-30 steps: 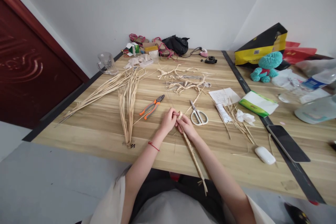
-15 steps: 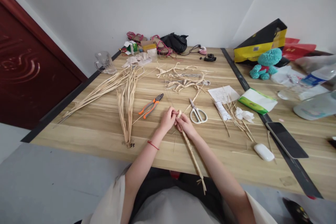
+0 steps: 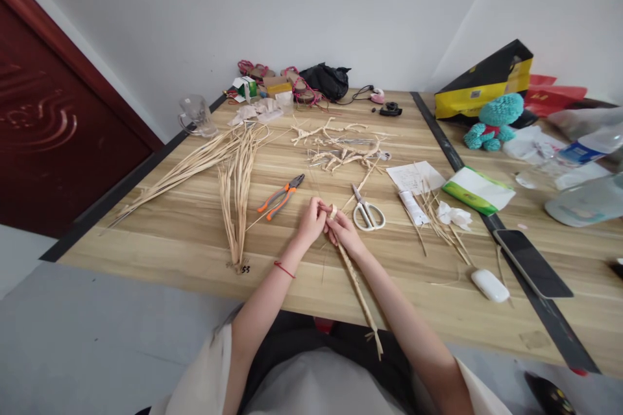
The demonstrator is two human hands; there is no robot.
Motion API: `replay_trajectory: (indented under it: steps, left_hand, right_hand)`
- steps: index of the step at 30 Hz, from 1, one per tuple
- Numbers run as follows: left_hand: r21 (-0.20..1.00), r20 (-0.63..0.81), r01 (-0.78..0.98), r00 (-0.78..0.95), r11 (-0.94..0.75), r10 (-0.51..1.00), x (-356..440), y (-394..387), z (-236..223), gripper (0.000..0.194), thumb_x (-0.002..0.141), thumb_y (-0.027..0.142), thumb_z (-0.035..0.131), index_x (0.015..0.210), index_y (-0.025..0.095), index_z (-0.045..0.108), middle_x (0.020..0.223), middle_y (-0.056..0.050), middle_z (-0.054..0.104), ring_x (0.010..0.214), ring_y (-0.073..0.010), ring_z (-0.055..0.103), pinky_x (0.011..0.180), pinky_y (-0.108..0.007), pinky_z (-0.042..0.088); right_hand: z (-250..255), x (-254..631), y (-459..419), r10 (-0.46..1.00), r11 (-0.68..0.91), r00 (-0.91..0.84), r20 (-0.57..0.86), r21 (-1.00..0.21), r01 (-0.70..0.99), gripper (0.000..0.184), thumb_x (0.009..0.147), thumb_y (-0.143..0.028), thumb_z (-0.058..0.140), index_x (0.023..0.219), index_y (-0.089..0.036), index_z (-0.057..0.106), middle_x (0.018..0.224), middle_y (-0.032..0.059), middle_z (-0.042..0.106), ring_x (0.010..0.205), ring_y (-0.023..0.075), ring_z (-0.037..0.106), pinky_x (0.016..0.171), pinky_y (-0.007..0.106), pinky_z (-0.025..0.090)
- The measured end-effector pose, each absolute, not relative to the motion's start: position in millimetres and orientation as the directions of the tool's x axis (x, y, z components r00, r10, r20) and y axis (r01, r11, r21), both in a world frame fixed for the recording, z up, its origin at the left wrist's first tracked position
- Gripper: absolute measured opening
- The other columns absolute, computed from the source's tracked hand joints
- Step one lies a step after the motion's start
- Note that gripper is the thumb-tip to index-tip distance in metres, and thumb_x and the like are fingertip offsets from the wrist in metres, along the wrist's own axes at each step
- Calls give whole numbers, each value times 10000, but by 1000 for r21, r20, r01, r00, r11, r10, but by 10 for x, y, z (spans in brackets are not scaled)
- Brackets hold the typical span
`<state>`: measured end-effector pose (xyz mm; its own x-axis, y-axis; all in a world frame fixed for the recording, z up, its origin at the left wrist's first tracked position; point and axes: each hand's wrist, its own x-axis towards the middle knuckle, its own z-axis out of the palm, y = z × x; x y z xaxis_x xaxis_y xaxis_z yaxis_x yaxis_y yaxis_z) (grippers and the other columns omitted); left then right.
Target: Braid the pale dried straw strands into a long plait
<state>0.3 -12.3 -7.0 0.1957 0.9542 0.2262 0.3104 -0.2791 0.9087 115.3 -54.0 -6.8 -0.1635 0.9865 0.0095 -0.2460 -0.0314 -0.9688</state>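
A long straw-wrapped stem (image 3: 357, 288) slants down between my forearms, its frayed lower end past the table's front edge. My right hand (image 3: 344, 233) is closed around its upper part. Close against it, my left hand (image 3: 313, 220) pinches at the stem's top, where a pale straw loop shows; the fingertips partly hide it. Thin loose strands stick out near the fingers. White-handled scissors (image 3: 368, 213) lie just right of my hands, and pliers with orange grips (image 3: 281, 197) lie to the left.
Bundles of dry straw (image 3: 233, 194) lie on the left. Several wrapped, branching pieces (image 3: 345, 154) sit farther back. To the right are a paper sheet (image 3: 416, 176), a white tube (image 3: 413, 207), a white case (image 3: 489, 286) and a phone (image 3: 533, 262). A glass mug (image 3: 197, 115) stands back left.
The view has shifted very slightly. Both hands stay in the same place with the same hold on the stem; no object has visibly moved.
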Motion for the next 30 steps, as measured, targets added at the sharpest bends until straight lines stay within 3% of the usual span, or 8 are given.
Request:
replay_trajectory:
  steps: [5, 12, 18, 24, 30]
  left_hand:
    - [947, 216, 193, 212, -257, 953, 17, -124, -64, 126, 814, 123, 393, 914, 197, 410, 787, 5, 567, 638, -95, 548, 605, -224, 428]
    - [954, 221, 160, 201, -254, 954, 22, -117, -71, 160, 788, 90, 424, 911, 192, 411, 809, -4, 583, 707, -96, 569, 661, -230, 445]
    - [970, 222, 56, 185, -236, 957, 43, -117, -71, 191, 775, 102, 459, 927, 193, 390, 824, -9, 611, 579, -71, 540, 559, -201, 426]
    - [970, 239, -53, 47, -237, 970, 65, -138, 15, 523, 724, 114, 561, 1158, 211, 286, 654, 72, 529, 532, -57, 520, 530, -167, 411]
    - [962, 237, -157, 82, -222, 968, 75, -169, 103, 656, 748, 173, 573, 1275, 229, 186, 776, 22, 572, 706, -98, 609, 630, -211, 480]
  right_hand:
    - [-4, 1151, -570, 988, -20, -155, 18, -971, -239, 414, 804, -389, 539, 1156, -178, 484, 617, -53, 540, 321, 30, 385, 274, 147, 251]
    - [-3, 1151, -572, 990, -31, -140, 4, -969, -246, 373, 796, -398, 550, 1091, -175, 495, 620, -48, 549, 315, 35, 387, 271, 154, 248]
    - [-27, 1154, -562, 991, -41, -135, -5, -964, -264, 400, 796, -402, 543, 1124, -184, 478, 635, -48, 563, 319, 36, 391, 278, 155, 246]
    - [32, 1154, -576, 986, -66, -162, -26, -966, -248, 574, 799, -432, 531, 1299, -204, 369, 623, -48, 568, 326, 39, 385, 295, 158, 253]
    - [22, 1164, -569, 985, -57, -171, -18, -973, -224, 502, 795, -441, 531, 1215, -186, 432, 611, -40, 576, 317, 46, 378, 292, 170, 243]
